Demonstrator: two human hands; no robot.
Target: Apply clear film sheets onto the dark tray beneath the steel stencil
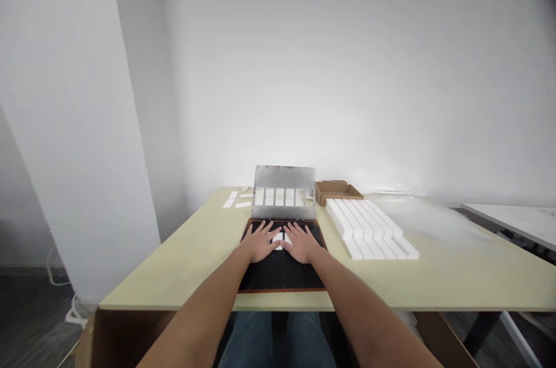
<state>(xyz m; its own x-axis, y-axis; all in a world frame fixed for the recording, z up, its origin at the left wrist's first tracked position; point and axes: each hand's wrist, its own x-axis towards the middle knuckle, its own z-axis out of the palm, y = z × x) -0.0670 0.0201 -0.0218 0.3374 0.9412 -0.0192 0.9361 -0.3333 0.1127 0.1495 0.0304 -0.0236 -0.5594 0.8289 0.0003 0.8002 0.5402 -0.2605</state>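
Here, left hand [260, 242] and right hand [301, 243], open, touch white strips [278, 238].

A pale yellow table [174, 275] stands against a white wall [347, 66]. At the table's far edge, a steel plate with a row of rectangular slots [284, 182] stands tilted up, with loose white strips [234, 203] to its left and an open cardboard tray [339, 193] to its right. Long white bars [369, 229] lie side by side on the table's right half. A white-topped side table [512, 223] stands beyond the table's right end, a cardboard box [125, 339] sits below its near edge, and a white cable [56, 281] trails down beyond its left side.
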